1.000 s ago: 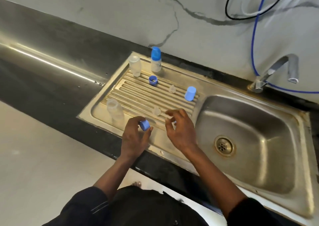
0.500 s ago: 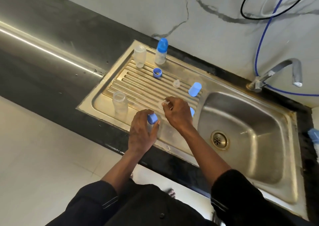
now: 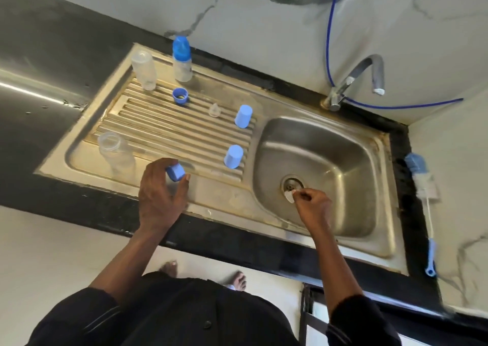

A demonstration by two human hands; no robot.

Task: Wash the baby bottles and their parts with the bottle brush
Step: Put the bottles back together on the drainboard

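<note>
Left hand [image 3: 161, 190]: fingers and thumb curled round blue screw collar [image 3: 175, 172], above near drainboard [image 3: 158, 126] edge. Likely light, rigid; grip by rim. Right hand [image 3: 313, 205]: fingertips pinch clear teat [image 3: 289, 195] over sink basin [image 3: 343, 166] drain. Likely soft, slippery; hold at base flange. Bottle brush [image 3: 422, 184] lies far right

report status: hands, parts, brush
Left hand grips blue collar over drainboard. Right hand pinches clear teat over sink basin. Bottle brush lies right of basin, untouched.
</note>
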